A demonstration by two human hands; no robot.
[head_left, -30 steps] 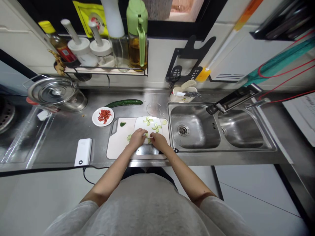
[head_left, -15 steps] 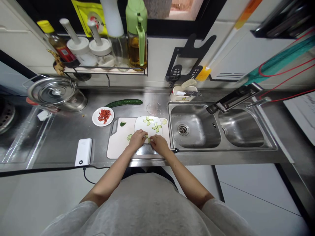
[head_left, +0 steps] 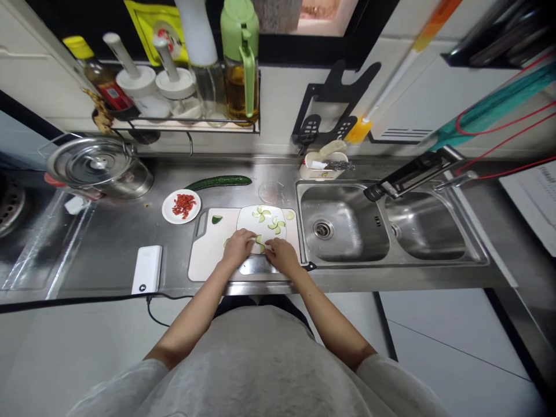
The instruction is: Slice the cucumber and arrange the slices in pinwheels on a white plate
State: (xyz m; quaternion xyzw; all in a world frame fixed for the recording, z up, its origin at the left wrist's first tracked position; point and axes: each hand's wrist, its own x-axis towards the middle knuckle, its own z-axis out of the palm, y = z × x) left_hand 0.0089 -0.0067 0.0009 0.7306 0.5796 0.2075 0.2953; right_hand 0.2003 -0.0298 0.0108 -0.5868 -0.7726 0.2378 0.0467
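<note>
On the white plate (head_left: pixel 244 219), thin cucumber slices lie in two pinwheel groups, one toward the back (head_left: pixel 261 214) and one at the right (head_left: pixel 277 225). Nearer me, loose cucumber slices (head_left: pixel 259 239) lie on the plate between my hands. My left hand (head_left: pixel 238 248) is over the plate's left edge, thumb and forefinger apart beside a slice. From the right, my right hand (head_left: pixel 282 256) reaches in with parted fingertips close to the slices; contact is hard to make out. Underneath is a cutting board (head_left: pixel 206 249), with a knife blade (head_left: pixel 256 267) at its front.
A cucumber end (head_left: pixel 216 219) sits on the board. Behind are a whole cucumber (head_left: pixel 221 182) and a small plate (head_left: pixel 166 215) of chopped red pieces (head_left: pixel 184 205). A white power bank (head_left: pixel 147 269) lies left. The sink (head_left: pixel 347 226) is right; a lidded pot (head_left: pixel 130 179) stands far left.
My left hand has drawn back a little to the left, and the slices between my hands are more exposed. My right hand has stayed nearly in place.
</note>
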